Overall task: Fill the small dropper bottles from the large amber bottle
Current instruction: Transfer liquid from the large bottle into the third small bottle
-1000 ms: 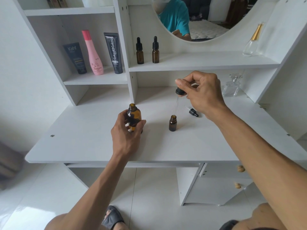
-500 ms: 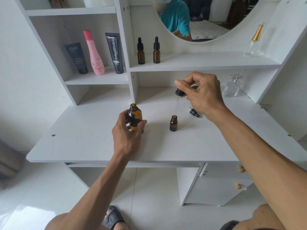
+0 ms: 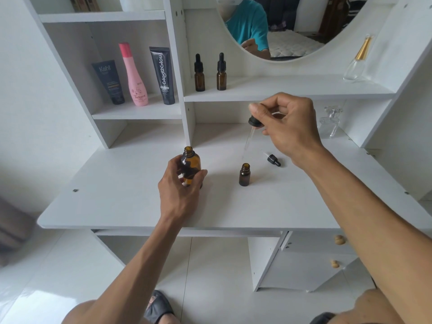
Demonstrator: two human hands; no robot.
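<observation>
Head view: your left hand [image 3: 181,183] grips the large amber bottle [image 3: 190,168], fingers and thumb curled round its body as it stands uncapped and upright on the white desk [image 3: 117,195]. Your right hand [image 3: 288,127] pinches the black bulb of a dropper [image 3: 251,132], whose glass tube hangs slanted above the desk, its tip up and to the left of the small open dropper bottle [image 3: 244,174]. That small bottle stands upright, apart from both hands, to the right of the large one. A second dropper cap [image 3: 273,159] lies on its side just behind it, near your right wrist. On the upper shelf [image 3: 280,90] two capped dropper bottles [image 3: 210,72] stand side by side. In the left compartment stand a dark tube [image 3: 109,83], a pink bottle [image 3: 134,76] and a black tube [image 3: 163,76].
</observation>
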